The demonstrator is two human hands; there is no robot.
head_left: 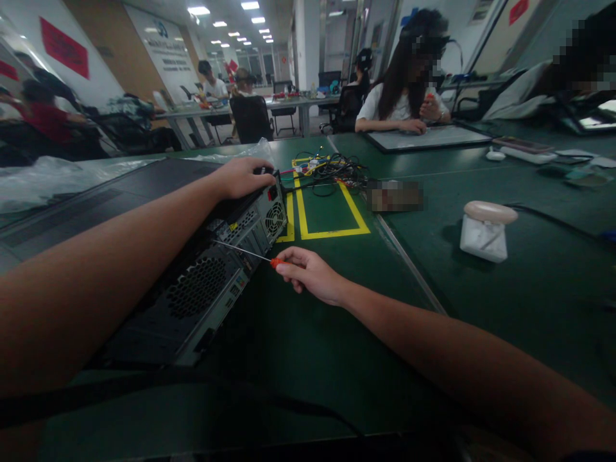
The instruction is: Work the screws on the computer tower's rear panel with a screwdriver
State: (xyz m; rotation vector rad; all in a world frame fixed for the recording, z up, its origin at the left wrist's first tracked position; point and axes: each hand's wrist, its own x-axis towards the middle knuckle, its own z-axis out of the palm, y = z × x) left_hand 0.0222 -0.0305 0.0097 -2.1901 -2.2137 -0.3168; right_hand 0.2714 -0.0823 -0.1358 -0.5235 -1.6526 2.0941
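Note:
A black desktop computer case (168, 172) lies on its side at the left, its metal back panel with vents and ports turned toward me. Resting on its far upper corner, my left hand (246, 177) holds the edge, with fingers partly bent over it. In my right hand (308, 273) is a screwdriver (246, 251), its orange-red handle pinched by thumb and fingers. The long thin shaft points left, and its tip meets the back panel near the expansion slots. Whether the tip sits in a screw cannot be made out.
Bundled cables (337, 170) lie beyond the case, near yellow tape outlines (332, 235) on the green table (409, 269). A white earbud case (484, 234) stands at right. Clear plastic wrap (62, 176) lies behind the computer. Across the table a person (399, 96) works over a flat panel (433, 136).

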